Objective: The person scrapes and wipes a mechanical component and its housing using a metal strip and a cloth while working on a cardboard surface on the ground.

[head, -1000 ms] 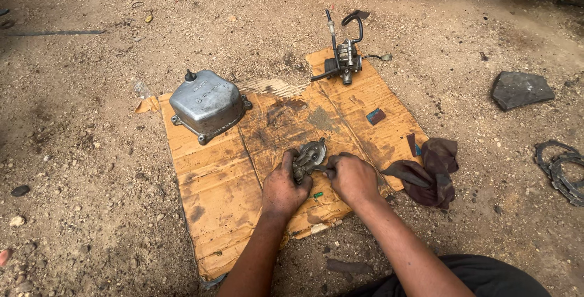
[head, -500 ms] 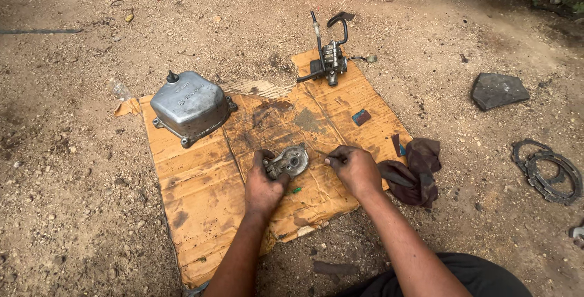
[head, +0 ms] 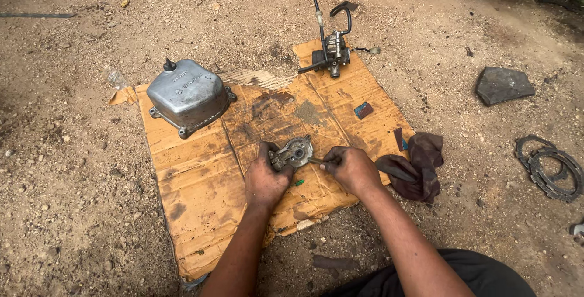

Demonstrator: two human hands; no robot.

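My left hand point(head: 266, 178) grips a small round grey metal engine part point(head: 295, 151) and holds it down on a stained sheet of cardboard point(head: 201, 181). My right hand point(head: 350, 168) is closed around a thin tool point(head: 316, 161) whose tip touches the right side of that part. A tiny green piece point(head: 298, 182) lies on the cardboard just below the part, between my two hands.
On the cardboard's far left sits a grey metal engine cover point(head: 187, 95); a carburettor with hoses point(head: 331, 48) stands at its far edge. A small dark block point(head: 363, 110) and a dark rag point(head: 417, 164) lie right. On the dirt are a flat stone point(head: 502, 84) and ring gaskets point(head: 550, 166).
The camera view has shifted slightly. My right hand, which was against the part, has drawn a little to the right and now works at the part with the thin tool.
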